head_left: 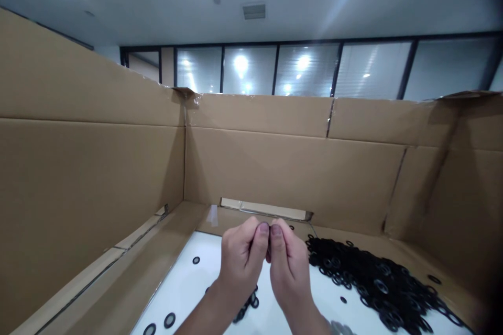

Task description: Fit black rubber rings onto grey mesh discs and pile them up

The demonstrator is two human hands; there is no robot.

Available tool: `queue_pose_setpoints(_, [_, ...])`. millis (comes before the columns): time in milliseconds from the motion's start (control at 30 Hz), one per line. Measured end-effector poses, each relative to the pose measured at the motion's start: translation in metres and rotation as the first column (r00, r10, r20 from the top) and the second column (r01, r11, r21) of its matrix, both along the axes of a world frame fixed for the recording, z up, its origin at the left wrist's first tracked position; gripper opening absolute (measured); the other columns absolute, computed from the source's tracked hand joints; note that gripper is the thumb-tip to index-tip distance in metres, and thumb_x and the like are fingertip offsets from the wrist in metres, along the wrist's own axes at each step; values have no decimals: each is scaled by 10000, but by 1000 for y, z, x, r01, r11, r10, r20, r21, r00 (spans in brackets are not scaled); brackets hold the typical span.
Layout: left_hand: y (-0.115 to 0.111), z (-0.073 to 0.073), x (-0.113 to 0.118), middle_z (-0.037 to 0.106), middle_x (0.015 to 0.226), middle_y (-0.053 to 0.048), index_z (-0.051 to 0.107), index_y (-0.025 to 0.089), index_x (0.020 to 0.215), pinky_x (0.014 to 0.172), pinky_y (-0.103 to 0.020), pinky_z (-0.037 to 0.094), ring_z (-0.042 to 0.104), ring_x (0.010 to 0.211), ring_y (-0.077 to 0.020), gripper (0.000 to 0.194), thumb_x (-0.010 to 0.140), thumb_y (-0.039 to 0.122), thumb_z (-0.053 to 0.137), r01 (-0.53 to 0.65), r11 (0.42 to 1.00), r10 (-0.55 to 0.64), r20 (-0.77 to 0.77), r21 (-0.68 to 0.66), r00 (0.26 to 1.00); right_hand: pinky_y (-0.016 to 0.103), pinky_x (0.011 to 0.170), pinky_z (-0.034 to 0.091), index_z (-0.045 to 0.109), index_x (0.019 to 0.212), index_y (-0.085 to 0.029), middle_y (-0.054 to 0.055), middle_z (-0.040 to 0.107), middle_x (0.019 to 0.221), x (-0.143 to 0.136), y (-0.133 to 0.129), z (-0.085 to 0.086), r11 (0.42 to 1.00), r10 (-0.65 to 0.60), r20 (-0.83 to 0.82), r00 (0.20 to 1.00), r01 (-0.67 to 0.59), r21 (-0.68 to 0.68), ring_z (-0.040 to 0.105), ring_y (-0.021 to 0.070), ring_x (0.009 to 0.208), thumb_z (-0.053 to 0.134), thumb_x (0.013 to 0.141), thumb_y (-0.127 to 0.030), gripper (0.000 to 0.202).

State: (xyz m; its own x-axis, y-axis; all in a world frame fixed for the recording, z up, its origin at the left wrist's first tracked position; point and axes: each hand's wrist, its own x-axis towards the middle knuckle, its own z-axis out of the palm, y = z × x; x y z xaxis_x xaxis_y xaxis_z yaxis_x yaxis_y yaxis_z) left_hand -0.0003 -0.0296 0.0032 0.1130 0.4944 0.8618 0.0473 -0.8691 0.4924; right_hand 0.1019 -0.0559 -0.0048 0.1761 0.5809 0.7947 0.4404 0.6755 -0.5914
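My left hand (242,251) and my right hand (288,259) meet in the middle of the view, raised over a white board (196,293). Both are closed in a pinch, thumbs side by side. Between the thumb tips shows a thin dark edge of a small black ring (270,230); the fingers hide most of it. To the right of my right hand lies a big heap of black rings (377,282). A small cluster of black rings (247,310) sits below my left hand, partly covered by the forearm.
Cardboard walls (275,167) enclose the board at the left, back and right. On the left of the board lie several black rings with grey centres (170,320). Translucent grey discs (340,328) lie at the bottom edge. A loose ring (434,279) rests on the cardboard at right.
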Motion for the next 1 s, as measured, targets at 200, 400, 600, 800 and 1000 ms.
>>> queue_pose_setpoints(200, [-4,-7,8,312,541,58,309,201,639,468,-217,240,301,473,-82,362,987,270,382,2,995,0,14,-100,1000,242,492,291,393,684,-211,-55,359,580,-11,-5,-5,998,-34,-92,995,39,44,355,108,506,374,1014,-356,360])
queue_pose_setpoints(400, [-4,-9,11,325,549,54,309,200,649,484,-224,234,311,477,-82,338,973,228,400,-20,1000,20,1,20,1000,241,473,285,377,679,-215,-53,359,570,-11,-2,-11,996,-54,-110,992,62,65,357,107,485,346,1023,-341,368])
queue_pose_setpoints(600, [-5,-12,12,317,547,50,285,205,652,485,-229,240,311,471,-89,336,976,222,372,-47,998,47,0,30,999,231,454,285,361,662,-218,-57,350,552,-12,-1,-14,990,-93,-113,989,104,98,344,103,465,364,1015,-320,368])
queue_pose_setpoints(800, [0,-13,11,315,544,56,294,209,658,493,-235,246,310,461,-91,329,977,209,374,-55,997,57,-35,60,998,230,468,289,385,669,-211,-53,365,565,-13,-4,-15,985,-77,-93,993,90,148,359,100,478,377,1005,-278,343])
queue_pose_setpoints(1000, [0,-15,11,325,555,51,303,208,659,504,-237,243,324,479,-95,311,954,174,392,-76,992,78,-14,101,997,225,444,271,356,655,-215,-59,352,550,-12,-1,-15,989,-74,-128,989,89,119,338,95,464,381,1009,-291,363])
